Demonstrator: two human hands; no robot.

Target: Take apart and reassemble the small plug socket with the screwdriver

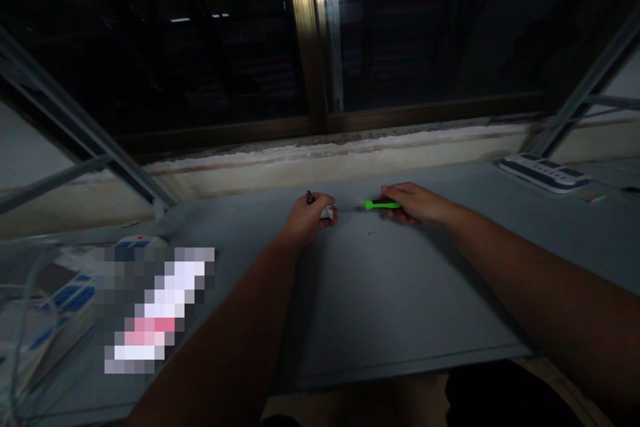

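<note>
My right hand (pixel 407 203) is closed around a screwdriver with a green and black handle (pixel 375 204). Its thin metal shaft points left, and the tip reaches a small white piece (pixel 327 212) pinched in my left hand (pixel 306 217). A dark brownish part (pixel 311 197) sticks up above the left fingers; whether it joins the white piece I cannot tell. On the grey table (pixel 400 293), just below the shaft, lies a tiny object like a screw (pixel 371 233). My left fingers hide most of the held piece.
A white and dark power strip (pixel 544 172) lies at the back right. White and blue power strips (pixel 75 297) with cables sit at the left, beside a blurred-out bright item (pixel 165 307). Metal frame bars (pixel 90 127) rise at both sides. A dark window stands behind the table.
</note>
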